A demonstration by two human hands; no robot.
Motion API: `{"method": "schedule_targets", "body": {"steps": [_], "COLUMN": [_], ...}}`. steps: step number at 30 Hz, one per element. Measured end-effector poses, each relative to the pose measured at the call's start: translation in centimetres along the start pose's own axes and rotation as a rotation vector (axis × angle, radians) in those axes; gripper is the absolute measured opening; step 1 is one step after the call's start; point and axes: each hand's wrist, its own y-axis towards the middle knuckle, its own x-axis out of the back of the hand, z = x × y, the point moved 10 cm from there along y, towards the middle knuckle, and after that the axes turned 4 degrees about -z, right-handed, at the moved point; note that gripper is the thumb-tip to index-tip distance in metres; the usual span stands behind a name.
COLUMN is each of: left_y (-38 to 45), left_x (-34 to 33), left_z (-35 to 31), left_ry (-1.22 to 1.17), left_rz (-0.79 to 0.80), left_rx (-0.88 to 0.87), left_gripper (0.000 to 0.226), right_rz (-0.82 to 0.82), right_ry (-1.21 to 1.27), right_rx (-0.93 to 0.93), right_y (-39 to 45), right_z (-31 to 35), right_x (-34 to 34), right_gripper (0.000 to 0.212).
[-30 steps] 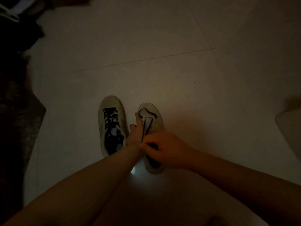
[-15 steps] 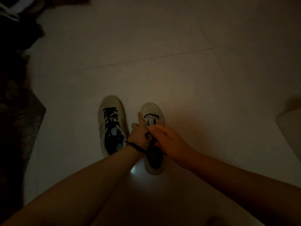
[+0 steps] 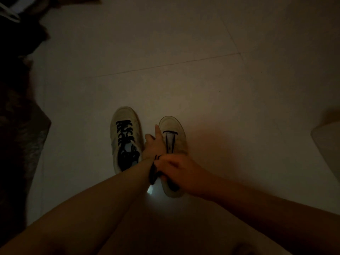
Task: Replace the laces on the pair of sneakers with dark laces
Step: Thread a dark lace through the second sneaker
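Observation:
Two pale sneakers stand side by side on the floor in dim light. The left sneaker (image 3: 125, 137) is fully threaded with a dark lace. The right sneaker (image 3: 173, 142) has a dark lace (image 3: 170, 142) only through its front eyelets, both strands running back toward me. My left hand (image 3: 153, 144) rests against the right sneaker's left side, index finger pointing forward. My right hand (image 3: 176, 170) sits over the shoe's opening and grips the lace strands, whose loose ends (image 3: 153, 172) hang by my left wrist.
A light tiled floor (image 3: 202, 80) spreads ahead and to the right. Dark cloth or bags (image 3: 16, 126) are piled along the left edge. A pale object's corner (image 3: 329, 142) shows at the right edge. A small bright light patch (image 3: 150, 191) lies under my wrists.
My right hand has pulled back toward me from the front eyelets, drawing the two lace strands taut along the tongue. My left hand stays by the shoe.

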Motion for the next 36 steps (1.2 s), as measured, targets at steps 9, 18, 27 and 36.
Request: {"method": "schedule_targets", "body": {"steps": [9,18,27,36], "left_y": [0.6,0.8,0.3,0.5], "left_x": [1.4,4.6,6.0,6.3], "left_z": [-0.6,-1.8,-4.1,-3.8], "left_ry": [-0.331,-0.309,-0.004,-0.038], "left_rz": [0.01,-0.167,-0.261,-0.337], "left_rx": [-0.192,-0.308,-0.336,-0.341], "left_gripper": [0.08,0.024,0.025,0.022], "right_rz": [-0.104,-0.361,-0.042,-0.313], "right_ry": [-0.682,-0.267,-1.264,-0.702], "right_rx": [-0.129,-0.258,-0.295,-0.165], "right_y": [-0.3,1.5,2.2,7.9], "right_z": [-7.0,-6.4,-6.5,-6.9], "right_x": [5.8,11.0,10.4,8.8], "right_gripper": [0.044,0.033,0.039,0.022]}}
